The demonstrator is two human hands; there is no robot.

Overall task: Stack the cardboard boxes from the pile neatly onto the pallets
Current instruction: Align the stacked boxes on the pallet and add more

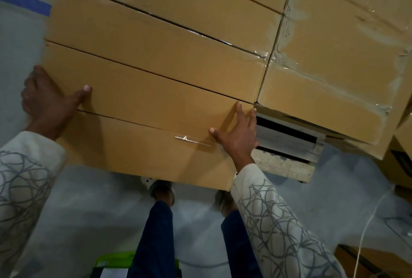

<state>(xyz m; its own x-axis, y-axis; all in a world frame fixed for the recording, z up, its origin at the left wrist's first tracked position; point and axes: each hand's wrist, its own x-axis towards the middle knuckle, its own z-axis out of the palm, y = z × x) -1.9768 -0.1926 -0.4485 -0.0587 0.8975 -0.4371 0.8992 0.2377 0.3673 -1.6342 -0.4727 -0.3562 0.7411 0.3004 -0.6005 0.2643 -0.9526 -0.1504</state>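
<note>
- A strip of blue tape (26,1) lies on the grey floor (89,211) at the far left, just beside the far corner of the stack.
- The left hand (46,101) clasps the left end of the nearest box (138,104). Its thumb lies flat on the top face and its fingers wrap round the end face, where their tips are hidden.
- The nearest box is a long, flat cardboard carton with a taped centre seam. It lies level with the row of boxes (156,39) behind it, long edge against long edge.
- A green item (116,260) sits on the floor at the bottom edge, too blurred to identify.
- Two shoes (161,191) stand on the floor, their toes tucked under the near edge of the carton.
- The right hand (238,130) is spread, fingers straight and apart, pressing on the top face at the carton's right end.
- Just right of that hand, a wooden pallet (287,146) shows beneath the cartons.
- A second stack (334,55), with wrinkled clear tape over it, stands on the pallet against the row.
- A white cable (365,228) trails across the floor at the right.
- More loose boxes (399,162) lie at the far right edge.
</note>
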